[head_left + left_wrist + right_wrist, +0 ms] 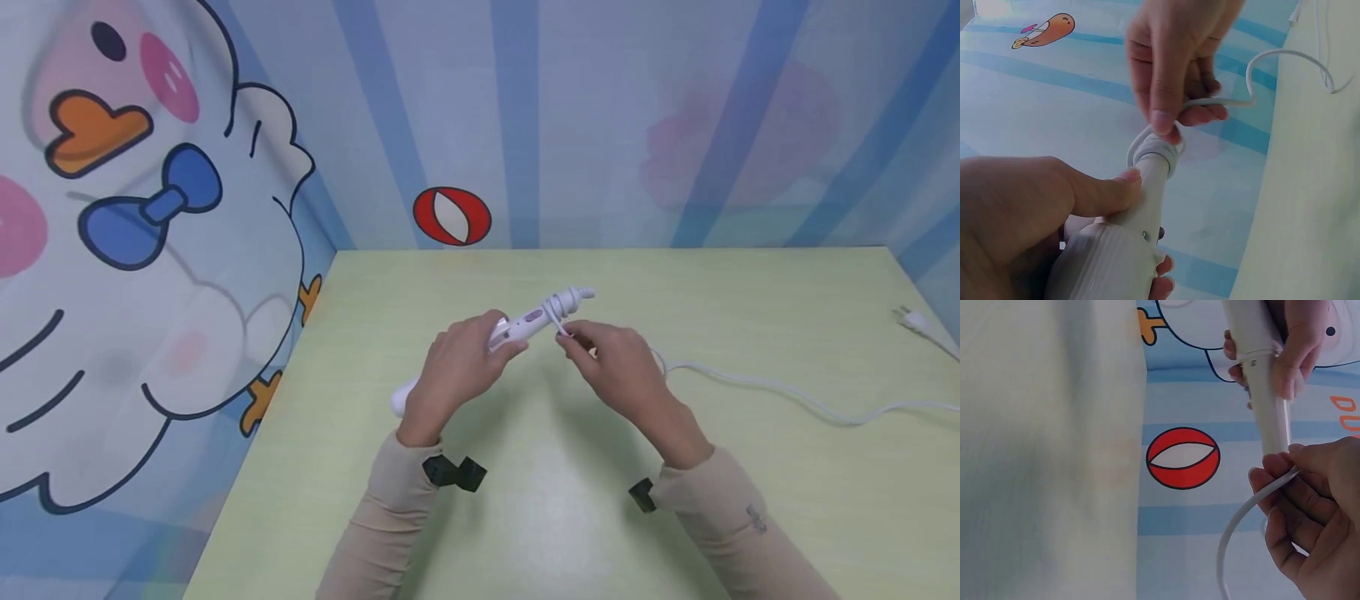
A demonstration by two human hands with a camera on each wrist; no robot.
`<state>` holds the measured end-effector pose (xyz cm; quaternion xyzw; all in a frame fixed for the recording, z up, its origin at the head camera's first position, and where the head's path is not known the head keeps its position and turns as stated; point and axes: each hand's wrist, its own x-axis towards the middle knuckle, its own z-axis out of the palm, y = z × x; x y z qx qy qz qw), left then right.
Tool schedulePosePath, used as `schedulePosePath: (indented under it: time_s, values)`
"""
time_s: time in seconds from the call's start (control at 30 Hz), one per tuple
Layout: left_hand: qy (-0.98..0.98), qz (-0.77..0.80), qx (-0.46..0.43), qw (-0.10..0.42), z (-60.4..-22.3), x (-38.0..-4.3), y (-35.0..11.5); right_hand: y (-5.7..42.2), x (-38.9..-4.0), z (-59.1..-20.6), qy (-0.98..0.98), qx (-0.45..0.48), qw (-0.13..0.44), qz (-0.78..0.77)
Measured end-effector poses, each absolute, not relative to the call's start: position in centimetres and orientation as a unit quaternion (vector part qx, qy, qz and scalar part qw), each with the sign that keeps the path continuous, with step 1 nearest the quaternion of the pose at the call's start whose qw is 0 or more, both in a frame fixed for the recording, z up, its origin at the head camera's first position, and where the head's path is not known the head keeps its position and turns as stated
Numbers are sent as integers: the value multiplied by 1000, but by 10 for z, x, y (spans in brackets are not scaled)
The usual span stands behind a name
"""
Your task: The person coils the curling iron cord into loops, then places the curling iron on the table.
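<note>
A white curling iron (534, 319) with a purple oval button area is held above the table, tilted up to the right. My left hand (467, 358) grips it around its middle, and its rounded far end peeks out behind that wrist. White cord is wound in several loops (561, 304) about the handle's end. Beside these loops my right hand (618, 362) pinches the cord (1225, 544) between thumb and fingers. In the left wrist view, the thumb lies along the handle (1150, 187) just below the loops.
The loose cord (750, 382) trails rightward over the pale green table (555, 533). Its two-pin plug (911, 318) lies near the right edge. Behind the table stands a blue striped wall (600, 125); a cartoon bird panel (217, 250) is at the left.
</note>
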<state>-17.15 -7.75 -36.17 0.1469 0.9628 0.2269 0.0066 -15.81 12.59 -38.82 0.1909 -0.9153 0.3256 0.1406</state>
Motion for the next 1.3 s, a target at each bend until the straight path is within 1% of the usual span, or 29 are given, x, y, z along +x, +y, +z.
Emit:
schedulePosePath:
  time_s: [0.1,0.23,0.37,0.6,0.83,0.97,1.13,1.23,1.3]
  values:
    - [961,234,150,11,-359,-172,-79,129,-159,-398,-908,194,130,348]
    - [954,257,151,30,-359,-173,-82,132,-164,-414,-893,214,136,371]
    - [943,289,158,50,-359,-172,-84,136,-172,-426,-877,240,158,385]
    - [920,331,194,79,-351,-170,-89,145,-184,-434,-846,300,210,388]
    - [908,321,251,103,-346,-166,-93,153,-190,-439,-851,292,229,372]
    - [902,309,281,109,-347,-167,-94,157,-194,-437,-861,283,209,368]
    - [896,300,304,124,-344,-170,-96,164,-195,-429,-875,268,139,379]
    - [891,297,318,133,-341,-172,-98,168,-198,-422,-871,291,117,379]
    - [887,294,330,137,-338,-173,-98,171,-201,-418,-861,319,113,380]
